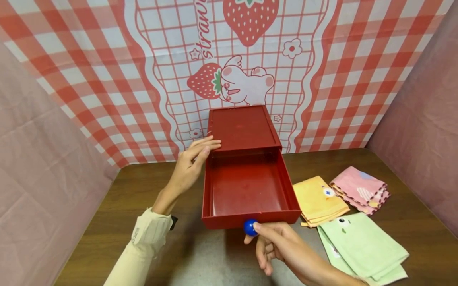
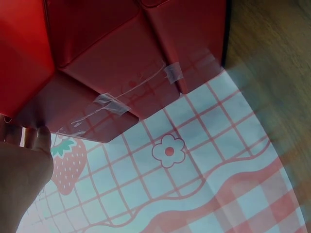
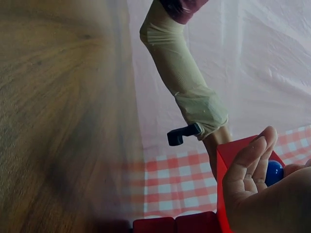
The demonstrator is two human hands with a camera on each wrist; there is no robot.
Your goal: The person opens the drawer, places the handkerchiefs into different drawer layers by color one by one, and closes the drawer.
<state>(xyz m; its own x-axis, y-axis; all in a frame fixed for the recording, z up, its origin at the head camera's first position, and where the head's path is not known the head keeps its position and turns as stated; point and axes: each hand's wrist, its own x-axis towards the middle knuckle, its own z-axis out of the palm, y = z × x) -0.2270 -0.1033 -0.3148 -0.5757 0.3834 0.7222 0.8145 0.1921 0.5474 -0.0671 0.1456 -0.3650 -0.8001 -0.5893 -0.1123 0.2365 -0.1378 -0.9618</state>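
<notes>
A red drawer cabinet [image 1: 239, 128] stands against the back cloth with its top drawer [image 1: 247, 186] pulled out; nothing lies inside the drawer. My right hand [image 1: 280, 240] pinches the round blue knob [image 1: 250, 227] on the drawer front between thumb and finger, its other fingers loosely bent. The right wrist view shows that knob [image 3: 274, 173] too, partly covered by the hand. On the cabinet's front left top edge rests my left hand [image 1: 187, 167], fingers fairly straight. Stacked red sections of the cabinet [image 2: 121, 68], with clear tape across them, fill the upper left wrist view.
Right of the drawer lie folded cloths: a yellow one [image 1: 318, 200], a pink one [image 1: 358, 188] and a green one [image 1: 365, 246]. All rest on a brown wooden table [image 1: 139, 182]. A strawberry-print checked cloth [image 1: 171, 67] hangs behind; pink curtains [image 1: 43, 159] flank both sides.
</notes>
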